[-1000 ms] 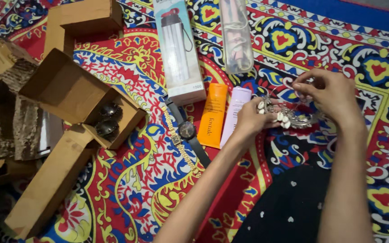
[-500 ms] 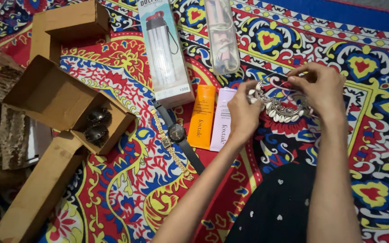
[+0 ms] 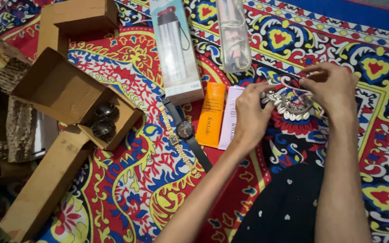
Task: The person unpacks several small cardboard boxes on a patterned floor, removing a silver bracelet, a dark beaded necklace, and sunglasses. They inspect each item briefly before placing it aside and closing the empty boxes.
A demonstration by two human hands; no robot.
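Observation:
Both my hands hold a silver necklace with white shells (image 3: 291, 107) just above a patterned red and blue cloth (image 3: 131, 180). My left hand (image 3: 251, 117) grips its left end, fingers curled. My right hand (image 3: 332, 90) pinches its upper right part, where a thin cord loops. To the left of my left hand lie a lilac tube (image 3: 230, 117) and an orange tube (image 3: 212, 114), side by side. Two watches, one dark (image 3: 186, 130) and one gold (image 3: 176, 141), lie further left.
A tall bottle box (image 3: 176, 49) and a clear pouch (image 3: 234, 36) lie at the top. An open cardboard box (image 3: 64, 94) at left holds two dark round objects (image 3: 104, 119). More cardboard and brown packing paper (image 3: 5, 117) fill the left side. My dark dotted clothing (image 3: 289, 207) is at the bottom.
My hands stay on the necklace, gathering it closer together, and my left hand has turned further over its end. The camera view has shifted a little.

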